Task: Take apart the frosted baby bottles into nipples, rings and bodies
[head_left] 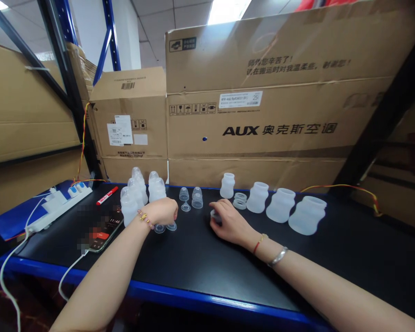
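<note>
My left hand [162, 211] is closed, its fingers turned down over clear silicone bottle nipples [160, 228] lying on the table; what it grips is hidden. My right hand [230, 222] curls its fingers around a translucent bottle collar ring [215, 216] at table height. Two more collar rings [240, 203] are stacked just beyond it. To the right, a row of open frosted baby bottles [281, 205] stands upright. Between my hands and farther back are clear dome caps [197, 200] and another nipple [185, 207]. Capped frosted bottles [134, 192] stand in a group by my left hand.
A phone [105, 233] with a white cable lies left of the capped bottles, and a red marker [107, 196] behind it. A power strip [60, 208] runs along the left. Cardboard boxes [255, 152] wall off the back. The black table [207, 263] has a blue front edge.
</note>
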The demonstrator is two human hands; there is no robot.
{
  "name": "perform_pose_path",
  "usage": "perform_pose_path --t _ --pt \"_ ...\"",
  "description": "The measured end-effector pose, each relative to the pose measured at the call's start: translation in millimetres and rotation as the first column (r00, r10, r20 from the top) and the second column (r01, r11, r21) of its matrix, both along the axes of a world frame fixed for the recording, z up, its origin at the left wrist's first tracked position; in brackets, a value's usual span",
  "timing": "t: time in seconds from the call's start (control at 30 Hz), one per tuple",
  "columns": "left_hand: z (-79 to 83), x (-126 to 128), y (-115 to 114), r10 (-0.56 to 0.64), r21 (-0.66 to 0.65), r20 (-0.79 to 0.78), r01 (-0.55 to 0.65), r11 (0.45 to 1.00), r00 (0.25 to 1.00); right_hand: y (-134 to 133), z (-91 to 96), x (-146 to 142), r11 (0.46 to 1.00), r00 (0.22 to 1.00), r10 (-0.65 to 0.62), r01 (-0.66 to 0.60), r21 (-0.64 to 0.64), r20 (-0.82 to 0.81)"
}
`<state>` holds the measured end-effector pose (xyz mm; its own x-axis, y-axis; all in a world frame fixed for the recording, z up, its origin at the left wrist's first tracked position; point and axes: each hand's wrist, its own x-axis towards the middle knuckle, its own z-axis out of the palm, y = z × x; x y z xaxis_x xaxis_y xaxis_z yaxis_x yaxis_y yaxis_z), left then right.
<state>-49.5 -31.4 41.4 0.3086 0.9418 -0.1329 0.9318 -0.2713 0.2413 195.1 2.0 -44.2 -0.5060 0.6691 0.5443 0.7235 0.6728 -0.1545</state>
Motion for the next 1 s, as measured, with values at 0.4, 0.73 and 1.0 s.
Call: perform_pose_path --t 0.4,0.73,1.0 --pt "-28.5 33 15 -0.02 0.166 0.604 -0.101 0.981 0.797 -29 -2.1 -19 0.999 0.855 -0.026 -0.001 -0.053 -0.517" --pt "-28.4 54 13 0.244 -0.211 0.885 -0.125 0.969 0.397 -26 -1.2 -15 0.931 0.903 -0.3 0.206 -0.302 -0.308" --pt "-27.2 48 16 0.268 -0.256 0.893 -0.082 0.963 0.362 -16 0.6 -20 0.859 0.914 -0.356 0.236 -0.455 -0.197"
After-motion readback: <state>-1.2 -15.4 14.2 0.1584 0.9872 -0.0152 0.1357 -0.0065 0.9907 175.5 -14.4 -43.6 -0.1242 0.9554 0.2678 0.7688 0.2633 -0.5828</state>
